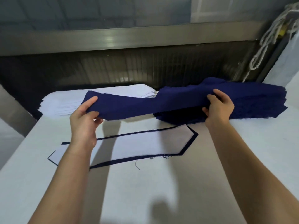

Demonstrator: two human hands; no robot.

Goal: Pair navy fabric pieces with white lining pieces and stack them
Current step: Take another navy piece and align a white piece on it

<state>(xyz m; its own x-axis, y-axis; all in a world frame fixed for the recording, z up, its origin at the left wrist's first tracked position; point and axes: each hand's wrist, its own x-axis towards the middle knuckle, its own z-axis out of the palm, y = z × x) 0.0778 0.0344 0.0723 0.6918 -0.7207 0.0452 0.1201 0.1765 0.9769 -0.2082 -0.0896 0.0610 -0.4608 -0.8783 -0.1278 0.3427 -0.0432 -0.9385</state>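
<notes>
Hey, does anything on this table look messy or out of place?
Minor only: navy threads fray from the near edge of the lined navy piece lying on the table, one strand curling loose. The navy stack at right has ragged, uneven edges.

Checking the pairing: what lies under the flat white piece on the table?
A navy piece lies under the white lining piece; only its border shows. The rest is covered.
</notes>
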